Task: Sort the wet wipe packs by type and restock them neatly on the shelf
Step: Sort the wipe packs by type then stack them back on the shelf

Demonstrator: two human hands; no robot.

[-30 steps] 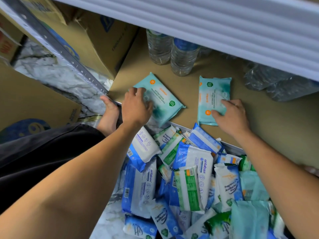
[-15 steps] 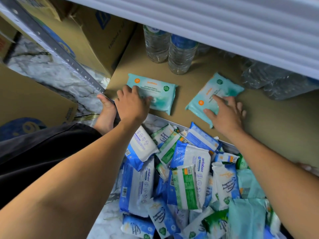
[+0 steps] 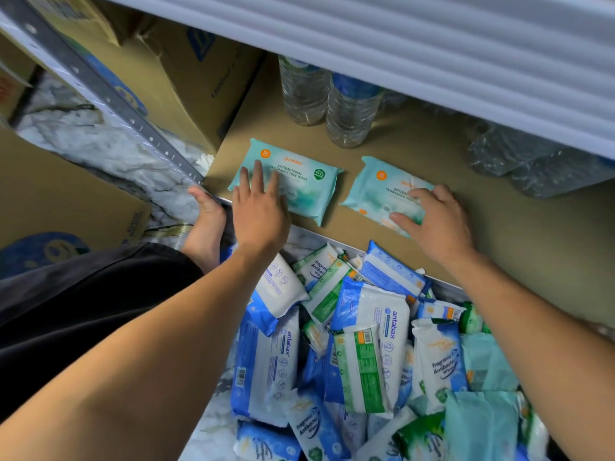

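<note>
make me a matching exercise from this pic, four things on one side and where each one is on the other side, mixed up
Things:
1. left hand
2. right hand
3. bottles
4. blue packs

Places:
a. heaped below the shelf edge
b. on the right teal pack
c. standing at the back of the shelf
d. flat on the left teal pack

Pairs: 1-d, 2-b, 3-c, 4-a

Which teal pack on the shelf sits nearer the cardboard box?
The teal pack under the left hand, next to the cardboard box; the other pack lies rightward under the right hand.
</note>
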